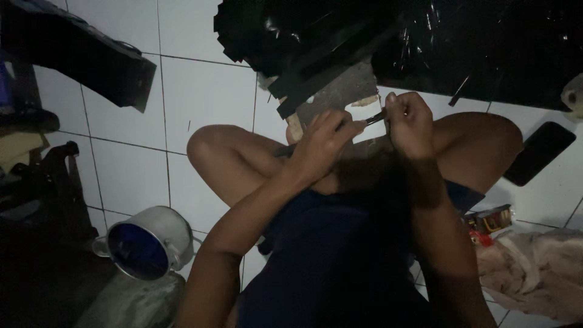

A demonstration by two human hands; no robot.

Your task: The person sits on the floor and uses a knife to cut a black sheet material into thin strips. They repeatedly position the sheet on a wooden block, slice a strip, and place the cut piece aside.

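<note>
I sit cross-legged on a white tiled floor. My left hand [325, 143] and my right hand [410, 121] meet above my knees. Between their fingertips they pinch a thin dark strip [375, 117], one hand at each end. Just beyond the hands a grey board [343, 91] leans on the floor, with several black strips [310, 73] lying across its top. The dim light hides what the small strip is made of.
A pile of black sheet material [461, 42] fills the top right. A metal pot [149, 243] lies on its side at the lower left. A dark phone [539, 152] lies on the tiles to the right, with a small packet [489, 220] and a beige cloth [534, 273] below it.
</note>
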